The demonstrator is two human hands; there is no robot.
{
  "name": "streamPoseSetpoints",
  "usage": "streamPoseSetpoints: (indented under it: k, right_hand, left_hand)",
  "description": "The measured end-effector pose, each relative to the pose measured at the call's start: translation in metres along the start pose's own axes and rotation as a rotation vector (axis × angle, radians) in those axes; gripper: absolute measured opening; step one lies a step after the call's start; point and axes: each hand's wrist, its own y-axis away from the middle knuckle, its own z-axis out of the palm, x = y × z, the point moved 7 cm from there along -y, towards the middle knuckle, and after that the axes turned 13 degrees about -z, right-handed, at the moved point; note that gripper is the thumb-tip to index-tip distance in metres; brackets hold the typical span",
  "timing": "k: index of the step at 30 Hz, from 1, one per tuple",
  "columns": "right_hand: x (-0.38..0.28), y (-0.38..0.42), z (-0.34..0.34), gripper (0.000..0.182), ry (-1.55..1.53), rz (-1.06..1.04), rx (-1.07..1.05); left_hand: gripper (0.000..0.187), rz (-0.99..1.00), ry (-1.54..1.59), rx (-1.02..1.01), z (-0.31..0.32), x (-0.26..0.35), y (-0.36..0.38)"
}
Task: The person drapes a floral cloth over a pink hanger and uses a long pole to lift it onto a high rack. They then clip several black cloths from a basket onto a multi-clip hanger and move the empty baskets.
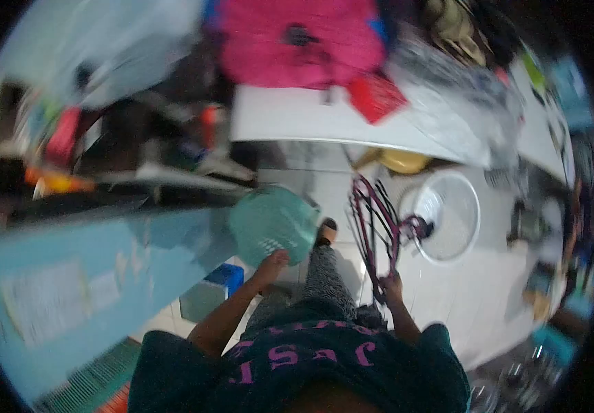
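My left hand point(273, 266) is closed at the near edge of a round teal plastic piece point(269, 217), which has a patch of small holes and looks like a stool seat or a lid. In my right hand point(391, 286) is a bunch of dark and pinkish clothes hangers point(360, 220), gripped at its near end. The hangers fan out away from me, and their hooks cluster to the right, overlapping the rim of a round white tub point(476, 220) on the floor.
A white table point(297, 117) ahead bears a pink bag point(300, 41) and a red packet point(377, 98). To the left runs a light-blue panel point(159, 248), with a blue-topped box point(224, 279) beside it. Under the table sits a yellow item point(405, 161). Clutter lines the right side.
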Motion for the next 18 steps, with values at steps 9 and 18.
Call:
streamPoseSetpoints:
  k: [9, 18]
  right_hand:
    - [-0.04, 0.098, 0.117, 0.03, 0.785, -0.498, -0.416]
    - [-0.148, 0.249, 0.427, 0.028, 0.992, -1.477, -1.297]
  left_hand:
    - [0.04, 0.381, -0.036, -0.192, -0.028, -0.098, 0.179]
    - [0.056, 0.458, 0.227, 0.1, -0.051, -0.184, 0.284]
